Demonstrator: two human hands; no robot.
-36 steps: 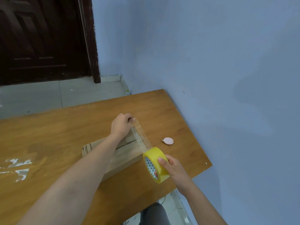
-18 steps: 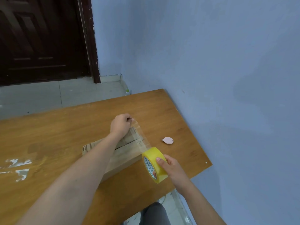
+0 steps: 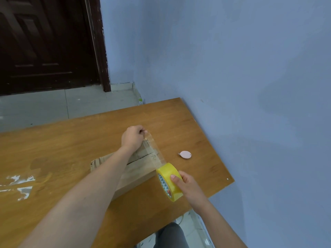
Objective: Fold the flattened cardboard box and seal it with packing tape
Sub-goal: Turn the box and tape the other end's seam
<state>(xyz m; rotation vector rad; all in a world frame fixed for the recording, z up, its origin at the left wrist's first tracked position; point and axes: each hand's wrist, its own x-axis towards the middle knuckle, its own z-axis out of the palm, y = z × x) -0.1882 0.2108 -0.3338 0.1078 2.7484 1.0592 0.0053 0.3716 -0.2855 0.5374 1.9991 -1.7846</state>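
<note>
Left hand [image 3: 132,138] pinches the free end of the clear tape strip [image 3: 153,151] at the far side of the cardboard box [image 3: 136,171], fingers curled tight around it. Right hand [image 3: 186,185] grips the yellow tape roll [image 3: 169,181] at the box's near right corner, thumb across the outer face and fingers hooked through the core. Between the two hands the strip stretches taut, crossing the dark centre seam where the two top flaps meet.

To do this step well, I judge the strip should stay under even tension and come down flat along its line, with the far end stuck over the box edge first and the film then smoothed toward the roll so no bubbles or creases form. Slack would probably let the film fold onto itself.

The box sits on the wooden table [image 3: 62,140], toward its right end, low and rectangular, its matte tan board looking soft and slightly worn at the left end. The tape film is thin, glossy and nearly invisible against the wood. The roll is a stiff ring with a patterned inner core. A small pink oval object [image 3: 185,154] lies on the table right of the box, well apart from it.
</note>
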